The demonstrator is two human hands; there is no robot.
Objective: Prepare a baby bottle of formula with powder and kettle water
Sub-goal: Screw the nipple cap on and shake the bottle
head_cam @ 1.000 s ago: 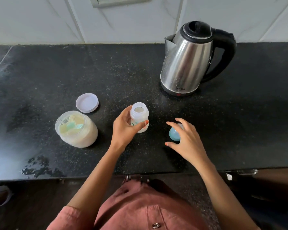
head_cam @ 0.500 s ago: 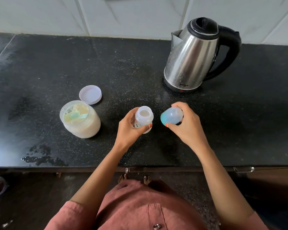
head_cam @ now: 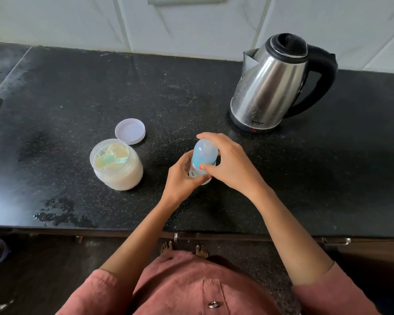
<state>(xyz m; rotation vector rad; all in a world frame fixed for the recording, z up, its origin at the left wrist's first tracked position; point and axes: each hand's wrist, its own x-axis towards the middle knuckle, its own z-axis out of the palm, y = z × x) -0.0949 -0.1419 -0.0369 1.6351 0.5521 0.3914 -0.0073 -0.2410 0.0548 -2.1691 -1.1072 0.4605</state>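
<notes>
- My left hand is wrapped around the lower body of the baby bottle, which stands on the dark surface near its front edge, between the powder jar and the kettle.
- My right hand is clamped on the blue cap, thumb on its near side and fingers over the far side, pressing it onto the bottle's top.
- The powder jar stands open just left of the bottle, a green scoop lying in the powder; its round lid lies flat beside it, toward the wall.
- The kettle sits back right, well apart from my hands, its lid shut.
- I judge the task near its end: with the cap going on, filling looks finished (though both hands hide the contents, so I can't confirm powder or water inside).
- Left, as I read it: seat the cap fully, perhaps shake to mix, then close the powder jar.
</notes>
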